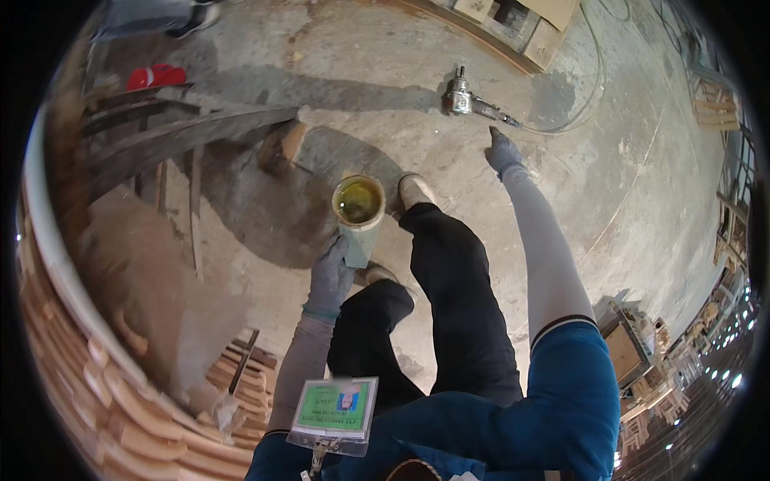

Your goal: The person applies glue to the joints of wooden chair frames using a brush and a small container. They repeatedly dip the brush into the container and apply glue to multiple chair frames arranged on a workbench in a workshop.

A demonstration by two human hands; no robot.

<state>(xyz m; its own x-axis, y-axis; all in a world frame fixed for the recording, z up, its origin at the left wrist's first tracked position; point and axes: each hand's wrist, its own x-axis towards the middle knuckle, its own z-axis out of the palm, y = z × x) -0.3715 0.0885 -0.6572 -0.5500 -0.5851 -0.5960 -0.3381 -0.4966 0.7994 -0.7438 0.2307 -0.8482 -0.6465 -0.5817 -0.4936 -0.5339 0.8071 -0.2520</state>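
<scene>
In my gloved left hand (pixel 331 271) is a tapered, pale grey-green cup (pixel 361 240) with a stained rim. Yellowish-green liquid shows inside it, and the fingers are closed about its lower side, partly hidden by the cup. My right hand (pixel 503 151), in a grey glove, reaches forward over the concrete floor with at least one finger stretched out. It holds nothing that I can see. Just beyond it lies a metal air tool (pixel 465 98) with a dark handle and a hose running off to the right. A small gap shows between fingertip and tool.
A wooden pallet or crate (pixel 513 36) stands ahead. At left are dark beams (pixel 192 132), a wood block (pixel 282 147) and a red object (pixel 156 77). Stacked wooden pieces (pixel 136 417) fill the lower left. Another person's shoe (pixel 196 18) is at the far left.
</scene>
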